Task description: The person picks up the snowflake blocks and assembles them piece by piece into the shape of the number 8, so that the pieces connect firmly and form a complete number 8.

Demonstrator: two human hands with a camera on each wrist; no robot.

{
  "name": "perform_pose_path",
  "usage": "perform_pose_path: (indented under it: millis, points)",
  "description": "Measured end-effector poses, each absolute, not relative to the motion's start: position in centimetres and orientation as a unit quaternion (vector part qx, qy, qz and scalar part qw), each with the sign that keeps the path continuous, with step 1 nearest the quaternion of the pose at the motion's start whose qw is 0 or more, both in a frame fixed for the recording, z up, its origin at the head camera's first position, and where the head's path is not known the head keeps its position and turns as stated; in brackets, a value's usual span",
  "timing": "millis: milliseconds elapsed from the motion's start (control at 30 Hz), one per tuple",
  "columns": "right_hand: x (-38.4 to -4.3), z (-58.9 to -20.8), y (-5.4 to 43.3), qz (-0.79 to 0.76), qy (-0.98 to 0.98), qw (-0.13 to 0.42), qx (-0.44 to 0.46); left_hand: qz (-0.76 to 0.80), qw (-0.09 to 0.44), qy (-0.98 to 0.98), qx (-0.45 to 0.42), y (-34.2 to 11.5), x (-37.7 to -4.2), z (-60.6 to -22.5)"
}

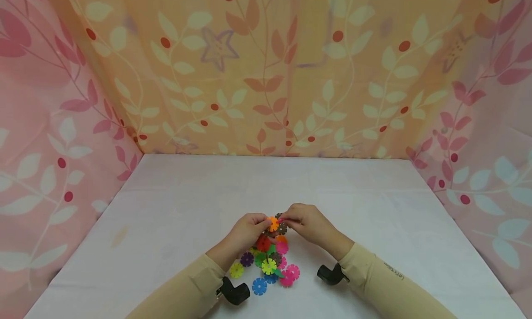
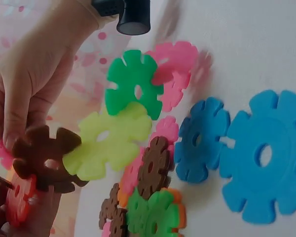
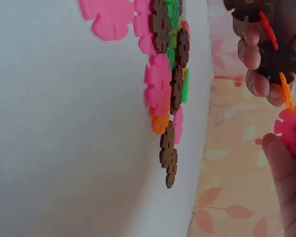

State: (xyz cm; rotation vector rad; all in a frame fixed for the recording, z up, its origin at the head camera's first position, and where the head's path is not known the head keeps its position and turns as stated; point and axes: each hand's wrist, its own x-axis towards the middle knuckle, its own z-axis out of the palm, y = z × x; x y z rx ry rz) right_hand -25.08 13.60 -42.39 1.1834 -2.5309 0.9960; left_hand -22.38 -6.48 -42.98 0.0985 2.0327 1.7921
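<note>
My left hand [image 1: 245, 231] grips a chain of notched plastic snowflake discs. In the right wrist view, its curled fingers lie round a dark brown disc [image 3: 278, 61] between a red disc [image 3: 269, 30] and an orange disc [image 3: 286, 91]. My right hand [image 1: 309, 222] pinches a pink disc [image 3: 290, 129], which meets the orange one's edge at the chain's end. In the left wrist view the chain's other end shows a brown disc [image 2: 44, 150], a yellow disc [image 2: 111, 143] and a green disc [image 2: 133, 84]. Palms are partly hidden.
Loose discs lie on the white table [image 1: 178, 194] below the hands, including a blue disc [image 1: 259, 286], a purple disc [image 1: 247, 259] and a pink disc [image 1: 293, 271]. Black wrist cameras stick out near both cuffs. Patterned curtains [image 1: 266, 79] enclose the back and sides.
</note>
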Motion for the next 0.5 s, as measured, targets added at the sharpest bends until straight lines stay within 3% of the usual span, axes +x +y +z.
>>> perform_pose_path:
  millis: [333,500]
  points:
    - [-24.99,-42.8,12.88,0.286,-0.823,0.174,0.459,0.645,0.182,0.742,0.015,-5.96,-21.97,-43.15]
    - [-25.14,-42.55,13.05,0.283,-0.837,0.116,0.453,0.644,0.2,0.738,0.013,-6.09,-21.98,-43.59]
